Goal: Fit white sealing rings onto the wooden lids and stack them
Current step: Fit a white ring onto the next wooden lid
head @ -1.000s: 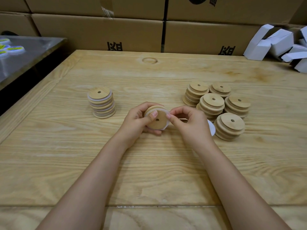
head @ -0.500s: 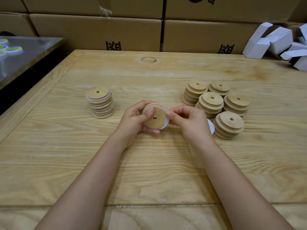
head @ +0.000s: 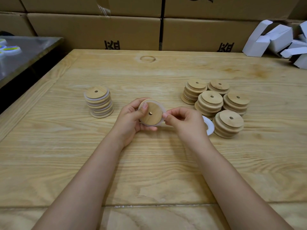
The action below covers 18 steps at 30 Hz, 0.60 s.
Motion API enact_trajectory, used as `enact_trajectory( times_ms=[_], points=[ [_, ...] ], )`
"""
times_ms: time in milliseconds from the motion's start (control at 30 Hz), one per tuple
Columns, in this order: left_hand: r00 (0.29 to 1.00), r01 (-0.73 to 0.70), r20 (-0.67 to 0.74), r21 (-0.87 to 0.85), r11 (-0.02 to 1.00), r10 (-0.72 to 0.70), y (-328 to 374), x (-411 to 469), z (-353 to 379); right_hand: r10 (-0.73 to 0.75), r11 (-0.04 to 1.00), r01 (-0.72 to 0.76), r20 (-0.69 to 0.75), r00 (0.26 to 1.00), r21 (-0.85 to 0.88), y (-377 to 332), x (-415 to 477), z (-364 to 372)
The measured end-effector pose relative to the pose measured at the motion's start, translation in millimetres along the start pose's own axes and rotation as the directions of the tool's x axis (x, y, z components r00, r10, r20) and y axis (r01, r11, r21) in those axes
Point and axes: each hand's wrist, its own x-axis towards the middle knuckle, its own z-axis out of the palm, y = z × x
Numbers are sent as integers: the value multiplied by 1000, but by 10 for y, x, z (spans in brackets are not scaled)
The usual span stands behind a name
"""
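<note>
The lid (head: 152,116) is held just above the middle of the desk (head: 149,163), tilted so that its stepped face with the centre hole points up toward the person. The left hand (head: 131,120) grips it, with the thumb (head: 144,108) lying across the face near the hole and the fingers curled under the rim. This grip stops the lid from turning and leaves its right edge exposed for work.

The right hand (head: 186,123) pinches the ring (head: 161,106) between thumb and forefinger at that right edge. The ring is translucent white and runs round the inner step of the lid. The left hand covers part of the rim, so it cannot be told whether the ring is seated all the way round. Judging from the pinch, the step in hand is pressing the last part of the ring into place.

The finished stack (head: 99,103) stands to the left, with white rings showing between its lids. It is near the left hand, which would set the lid down. The bare lids (head: 216,105) stand in five stacks to the right. Spare rings (head: 209,127) lie flat on the desk just behind the right hand, beside the nearest stack. Supply thus sits on the picking side and output on the other.

Cartons (head: 93,30) line the far edge, and white boxes (head: 274,40) lie at the far right corner.
</note>
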Motion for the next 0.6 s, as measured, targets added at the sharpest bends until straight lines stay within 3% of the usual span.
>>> enact_trajectory(
  times_ms=[367,500,600],
  points=[
    [998,36,40,90,995,-40,2,-8,8,89,987,-90,18,996,134,-25,-25,2],
    [996,87,0,76,993,-87,16,6,19,-2,995,4,-17,1000,96,-19,-22,28],
    [988,150,-38,15,989,-150,43,23,-10,-173,984,174,11,985,-38,-21,-40,43]
  ],
)
